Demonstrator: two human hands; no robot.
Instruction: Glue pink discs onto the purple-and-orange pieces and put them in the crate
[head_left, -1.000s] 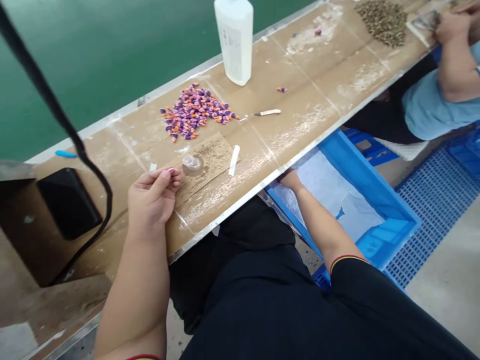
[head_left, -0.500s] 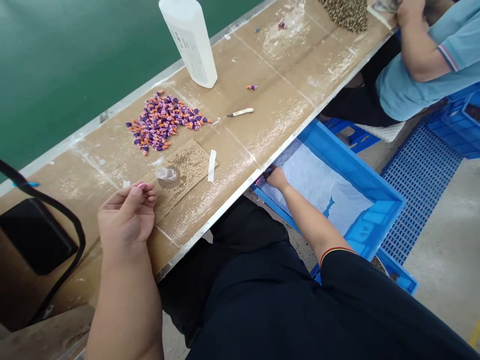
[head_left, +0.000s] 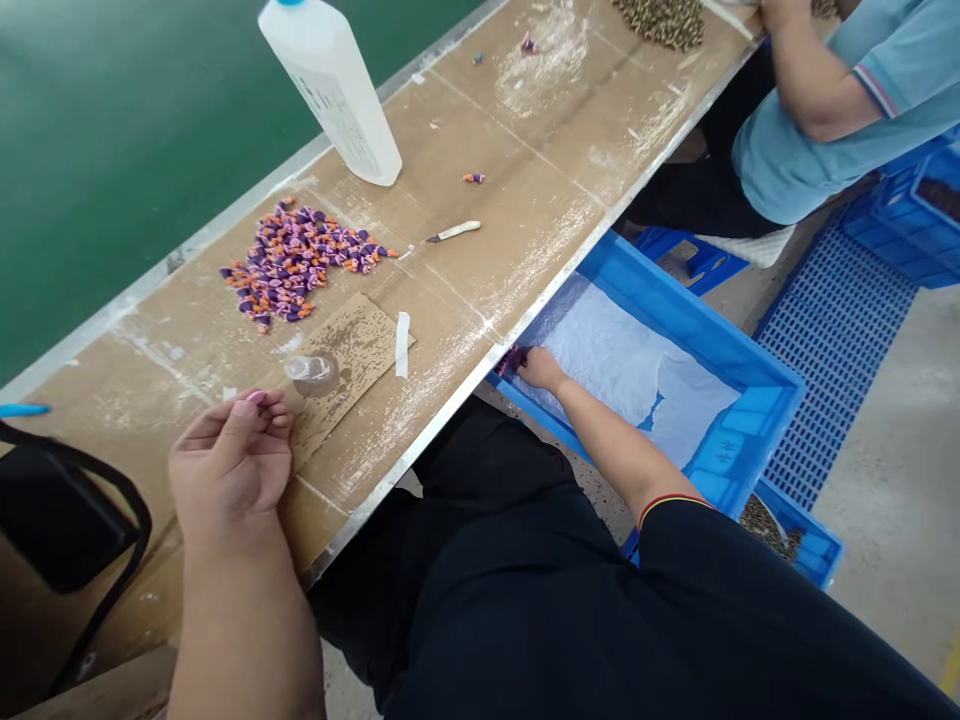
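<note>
Small pink piece (head_left: 256,398) pinched between thumb and fingers of left hand (head_left: 234,455), over table, near clear cup (head_left: 311,371) on cardboard (head_left: 367,345). Right hand (head_left: 541,368) inside blue crate (head_left: 679,325), at purple pieces (head_left: 509,361); finger closure cannot be told. Purple-orange pile (head_left: 289,262) beyond cardboard.

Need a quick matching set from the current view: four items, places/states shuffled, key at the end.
Column 1
1. Left hand
2. Small clear container
3. White-handled tool
4. Right hand

Column 2
A. Lying directly on the brown tabletop, right of the purple-and-orange pile
B. Inside the near corner of the blue crate
C. Pinching a small pink piece
D. Set on the spotted cardboard

Pairs: 1-C, 2-D, 3-A, 4-B
</note>
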